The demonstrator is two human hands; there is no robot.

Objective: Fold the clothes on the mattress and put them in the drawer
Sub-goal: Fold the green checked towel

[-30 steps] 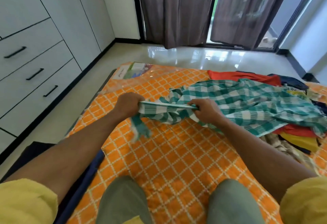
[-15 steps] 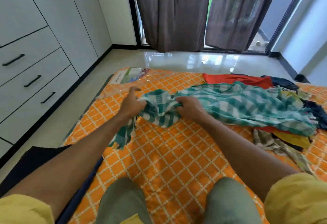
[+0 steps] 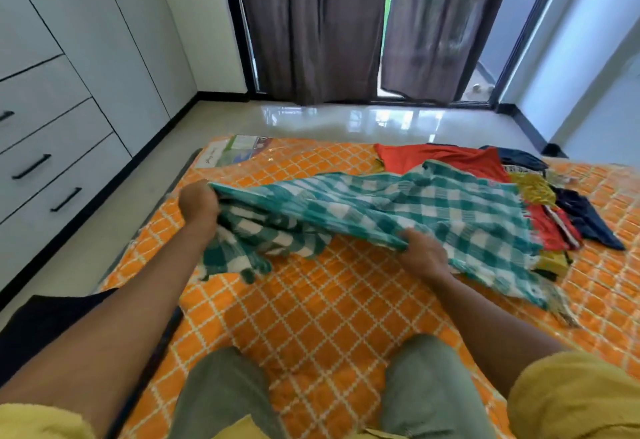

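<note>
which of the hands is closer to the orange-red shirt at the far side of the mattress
Right. The right hand grips the checked cloth below the orange-red shirt; the left hand holds the cloth's far-left end.

Teal-and-white checked cloth (image 3: pixel 398 210) on orange, white-latticed mattress (image 3: pixel 329 307)

Clothes (image 3: pixel 540 210) on mattress (image 3: pixel 332 303), drawers (image 3: pixel 52 175) left

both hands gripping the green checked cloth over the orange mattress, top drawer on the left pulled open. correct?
Not quite. The head view shows every drawer in the white unit on the left closed, fronts flush. The rest holds: the left hand and right hand both grip the green checked cloth over the orange mattress.
</note>
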